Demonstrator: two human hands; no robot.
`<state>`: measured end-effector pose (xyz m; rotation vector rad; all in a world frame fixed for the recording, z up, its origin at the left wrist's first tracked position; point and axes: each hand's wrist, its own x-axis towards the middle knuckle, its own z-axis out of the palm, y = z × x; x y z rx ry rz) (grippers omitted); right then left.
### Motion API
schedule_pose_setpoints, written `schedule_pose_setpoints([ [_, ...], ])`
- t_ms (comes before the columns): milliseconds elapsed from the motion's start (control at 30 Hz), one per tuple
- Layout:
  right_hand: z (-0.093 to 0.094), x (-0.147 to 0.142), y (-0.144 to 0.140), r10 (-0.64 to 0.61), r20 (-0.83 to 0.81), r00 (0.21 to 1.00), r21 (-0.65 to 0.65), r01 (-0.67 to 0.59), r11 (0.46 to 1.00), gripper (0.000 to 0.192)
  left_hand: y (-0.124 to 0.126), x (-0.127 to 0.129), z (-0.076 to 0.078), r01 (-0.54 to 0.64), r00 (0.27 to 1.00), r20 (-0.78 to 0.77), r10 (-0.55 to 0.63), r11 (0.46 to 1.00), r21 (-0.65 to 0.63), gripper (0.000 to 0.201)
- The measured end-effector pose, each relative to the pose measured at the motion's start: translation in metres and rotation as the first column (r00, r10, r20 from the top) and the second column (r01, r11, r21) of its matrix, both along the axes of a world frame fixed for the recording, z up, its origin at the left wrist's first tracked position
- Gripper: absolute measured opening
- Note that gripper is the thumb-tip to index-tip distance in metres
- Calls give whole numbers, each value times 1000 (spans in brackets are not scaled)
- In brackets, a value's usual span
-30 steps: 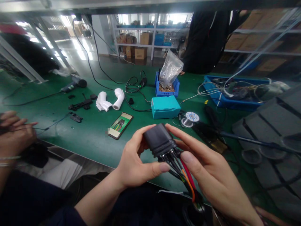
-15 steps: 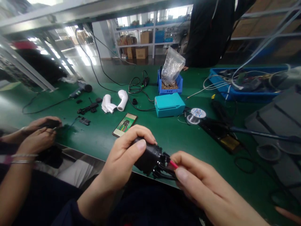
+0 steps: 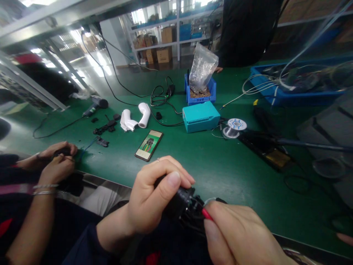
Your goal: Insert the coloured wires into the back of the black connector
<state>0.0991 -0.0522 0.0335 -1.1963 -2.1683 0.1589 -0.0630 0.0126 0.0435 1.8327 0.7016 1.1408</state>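
Note:
My left hand (image 3: 154, 197) wraps around a black connector housing (image 3: 178, 202) at the near edge of the green table (image 3: 220, 165). My right hand (image 3: 237, 233) pinches a red wire (image 3: 206, 214) where it enters the housing among black wires. Most of the housing is hidden under my left fingers. A phone (image 3: 149, 145) with a picture of coloured wires on its screen lies on the table just beyond my hands.
A co-worker's hands (image 3: 56, 162) work on a small black part at the left. On the table are a teal box (image 3: 200, 116), a solder spool (image 3: 234, 125), a blue bin with a plastic bag (image 3: 200, 86), white plastic parts (image 3: 135, 117), and a blue tray of cables (image 3: 292, 92).
The connector went from upright in front of me to lower and nearer the table edge. My left hand closed over the housing and my right hand took the red wire.

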Motion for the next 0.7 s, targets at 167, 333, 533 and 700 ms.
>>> schedule_pose_setpoints([
  [167,-5,-1,5,-47,-21,999,-39,46,998,33,-2,-1,-3,-68,997,-20,69,996,62,21],
  [333,4,6,21,-52,-206,977,-268,-5,963,33,14,2,-1,-140,989,-47,143,988,62,22],
  [533,12,14,35,-286,-723,628,-633,-437,639,39,27,16,-24,23,953,299,44,976,-215,72],
  [700,-3,26,34,-278,-771,573,-591,-479,649,42,29,30,-42,44,958,287,32,966,-254,94],
])
